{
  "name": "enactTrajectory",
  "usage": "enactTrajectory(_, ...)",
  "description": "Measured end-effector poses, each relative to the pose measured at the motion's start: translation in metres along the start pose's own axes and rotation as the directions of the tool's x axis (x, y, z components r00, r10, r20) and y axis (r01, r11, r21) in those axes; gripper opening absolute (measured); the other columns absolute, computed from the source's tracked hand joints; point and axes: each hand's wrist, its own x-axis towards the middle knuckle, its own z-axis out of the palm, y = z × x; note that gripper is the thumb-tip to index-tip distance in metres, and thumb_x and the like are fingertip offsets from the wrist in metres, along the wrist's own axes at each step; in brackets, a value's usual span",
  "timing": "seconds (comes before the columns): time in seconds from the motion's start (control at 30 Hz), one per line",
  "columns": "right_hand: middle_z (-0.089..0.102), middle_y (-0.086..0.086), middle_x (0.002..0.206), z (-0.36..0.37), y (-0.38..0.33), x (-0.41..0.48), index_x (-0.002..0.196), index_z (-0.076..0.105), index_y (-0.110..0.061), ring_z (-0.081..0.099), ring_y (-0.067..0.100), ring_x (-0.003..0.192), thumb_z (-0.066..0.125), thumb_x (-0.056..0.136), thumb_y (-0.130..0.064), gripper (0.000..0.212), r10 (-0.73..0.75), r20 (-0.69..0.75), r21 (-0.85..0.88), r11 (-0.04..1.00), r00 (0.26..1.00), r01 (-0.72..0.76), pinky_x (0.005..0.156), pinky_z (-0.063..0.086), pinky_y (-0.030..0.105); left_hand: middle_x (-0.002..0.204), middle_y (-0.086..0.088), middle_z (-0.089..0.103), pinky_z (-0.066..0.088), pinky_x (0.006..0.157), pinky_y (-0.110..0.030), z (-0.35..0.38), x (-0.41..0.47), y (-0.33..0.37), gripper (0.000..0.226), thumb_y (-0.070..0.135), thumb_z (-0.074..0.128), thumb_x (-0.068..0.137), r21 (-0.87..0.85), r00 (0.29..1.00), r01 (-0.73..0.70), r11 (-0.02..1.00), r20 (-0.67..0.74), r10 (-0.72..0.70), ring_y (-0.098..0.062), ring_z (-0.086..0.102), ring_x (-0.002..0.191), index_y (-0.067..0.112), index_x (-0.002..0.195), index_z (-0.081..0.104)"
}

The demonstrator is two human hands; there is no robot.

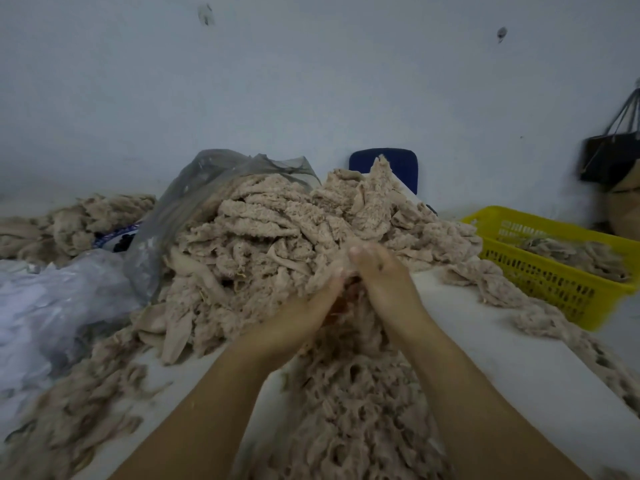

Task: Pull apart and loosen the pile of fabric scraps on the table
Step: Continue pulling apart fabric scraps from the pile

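Observation:
A big pile of beige fabric scraps [277, 233] is heaped on the white table [485, 358], spilling toward me as a looser mass [353, 403]. My left hand [298, 317] reaches into the front of the pile, fingers curled round a clump of scraps. My right hand [384, 275] sits just beside it, its fingers bent over the same clump and pinching it. The two hands nearly touch. Their fingertips are partly buried in the fabric.
A yellow plastic basket [540, 271] with some scraps stands at the right. A grey plastic bag [194, 202] lies behind the pile and a whitish plastic bag [52, 306] at the left. Loose scraps [76, 420] lie at the near left. A blue chair back [398, 164] stands by the wall.

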Motion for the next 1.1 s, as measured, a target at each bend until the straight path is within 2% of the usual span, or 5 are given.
enactTrajectory(0.17,0.060,-0.028,0.077,0.021,0.008,-0.021,0.088,0.051,-0.045,0.057,-0.010,0.069,0.049,0.098,-0.046,0.010,-0.073,0.239,-0.256,0.957,0.968,0.135,0.053,0.039,0.008,0.107,-0.018,0.072,0.058,0.076,-0.036,-0.010,0.008,0.016,0.050,0.045,0.038,0.102,-0.818,0.969,-0.089,0.568,-0.204,-0.142,-0.027,0.069,0.098,0.005,0.115,0.065)
enactTrajectory(0.33,0.064,-0.004,0.084,-0.006,0.029,-0.013,0.090,0.061,-0.022,0.056,-0.007,0.070,0.044,0.101,-0.044,0.030,-0.080,0.178,-0.393,0.908,0.981,0.146,0.058,0.038,0.010,0.052,0.007,0.047,0.027,0.033,-0.013,-0.088,-0.003,0.008,0.035,0.019,0.035,0.104,-0.884,0.888,-0.414,0.218,-0.445,-0.117,-0.004,0.034,0.032,0.019,0.071,0.047)
enactTrajectory(0.73,0.052,0.009,0.117,0.037,0.057,0.056,0.095,0.061,-0.022,0.042,0.031,0.124,0.044,0.096,-0.057,0.039,0.191,0.173,-0.781,0.624,0.966,0.016,0.098,0.039,0.040,0.040,0.003,0.035,0.047,0.044,-0.017,-0.075,0.009,-0.044,0.051,0.018,0.058,0.096,-0.670,0.821,-0.392,0.631,-0.564,-0.089,-0.007,0.044,0.039,0.016,0.047,0.047)
enactTrajectory(0.97,0.050,-0.018,0.063,0.062,-0.011,0.030,0.078,0.046,-0.037,0.044,-0.007,0.051,0.040,0.101,-0.045,0.025,-0.090,0.372,-0.259,0.946,0.924,0.196,0.048,0.033,0.010,0.045,0.001,0.047,0.025,0.030,-0.019,-0.069,0.009,-0.049,0.051,0.056,0.055,0.091,-0.779,0.980,-0.085,0.621,-0.178,-0.088,-0.007,0.033,0.033,0.013,0.065,0.063)
enactTrajectory(1.1,0.053,-0.013,0.079,0.072,0.006,-0.011,0.087,0.046,-0.031,0.051,-0.005,0.070,0.042,0.101,-0.041,0.018,-0.109,0.556,-0.379,0.849,0.824,0.368,0.057,0.036,0.014,0.088,-0.015,0.071,0.054,0.082,-0.034,-0.066,0.006,-0.044,0.051,0.051,0.066,0.084,-0.791,0.988,-0.048,0.610,-0.127,-0.087,-0.025,0.066,0.082,0.005,0.104,0.075)
